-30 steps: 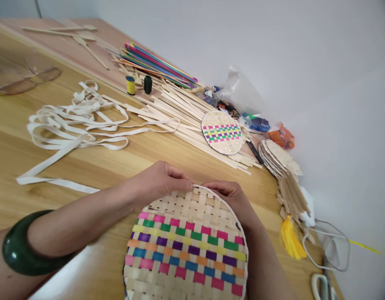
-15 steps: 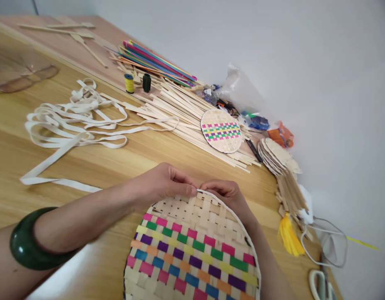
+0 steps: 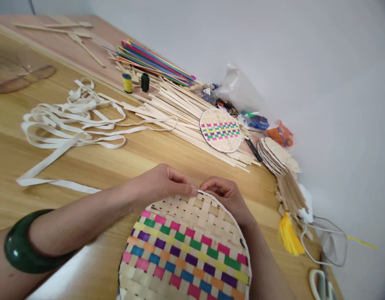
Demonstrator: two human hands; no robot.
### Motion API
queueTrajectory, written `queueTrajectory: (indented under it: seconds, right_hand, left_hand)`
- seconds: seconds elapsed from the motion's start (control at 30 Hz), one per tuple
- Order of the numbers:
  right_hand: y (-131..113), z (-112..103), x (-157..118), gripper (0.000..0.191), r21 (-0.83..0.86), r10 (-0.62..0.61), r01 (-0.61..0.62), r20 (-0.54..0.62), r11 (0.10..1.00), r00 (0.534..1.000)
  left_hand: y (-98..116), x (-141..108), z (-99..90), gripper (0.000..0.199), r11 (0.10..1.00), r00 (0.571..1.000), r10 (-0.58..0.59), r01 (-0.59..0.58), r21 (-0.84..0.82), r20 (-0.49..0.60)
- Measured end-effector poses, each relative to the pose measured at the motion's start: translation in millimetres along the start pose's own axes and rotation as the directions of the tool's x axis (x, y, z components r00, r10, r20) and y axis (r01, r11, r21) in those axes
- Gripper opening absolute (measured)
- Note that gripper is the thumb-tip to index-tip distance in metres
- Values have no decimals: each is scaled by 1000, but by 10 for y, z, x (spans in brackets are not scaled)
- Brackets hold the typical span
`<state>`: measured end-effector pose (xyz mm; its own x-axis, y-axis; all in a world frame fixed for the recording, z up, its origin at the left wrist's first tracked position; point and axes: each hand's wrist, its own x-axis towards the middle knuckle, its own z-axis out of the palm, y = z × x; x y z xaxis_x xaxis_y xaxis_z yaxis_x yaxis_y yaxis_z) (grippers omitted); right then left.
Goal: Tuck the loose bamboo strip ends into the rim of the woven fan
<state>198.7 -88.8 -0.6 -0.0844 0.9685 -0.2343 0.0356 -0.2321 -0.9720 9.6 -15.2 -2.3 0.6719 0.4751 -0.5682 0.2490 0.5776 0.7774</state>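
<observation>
A round woven fan panel (image 3: 192, 246) with bands of pink, green, yellow, purple, orange and blue stands tilted in front of me. White binding tape (image 3: 225, 210) runs along its top and right rim. My left hand (image 3: 167, 183), below a dark green bangle (image 3: 22, 246), pinches the top edge between thumb and fingers. Right beside it, my right hand (image 3: 225, 191) is closed at the same rim, its fingertips partly hidden behind the panel. A long white cotton tape (image 3: 76, 125) lies in loose loops on the table at left and runs toward my left forearm.
Pale bamboo strips (image 3: 173, 112) spread behind my hands, with a smaller woven disc (image 3: 221, 130) on top. Beyond are coloured strips (image 3: 157, 62) and thread spools (image 3: 127, 83). At right are a stack of woven fans (image 3: 278, 154), a yellow tassel (image 3: 290, 235) and scissors (image 3: 319, 285).
The woven panel's lower part has swung slightly left. Both hands stay pinched at its top rim, and the view has shifted a little.
</observation>
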Motion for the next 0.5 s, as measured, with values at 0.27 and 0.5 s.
queueTrajectory:
  seconds: [0.27,0.5]
  right_hand:
    - [27,-5,32,29,-8,72,-72,-24,997,997]
    - [36,-27,31,22,-75,-6,4,-29,997,1000]
  left_hand:
    - [-4,-8,-6,17,999,999,31,-31,23,-13]
    - [-18,10,8,15,999,999,45,-45,12,-27]
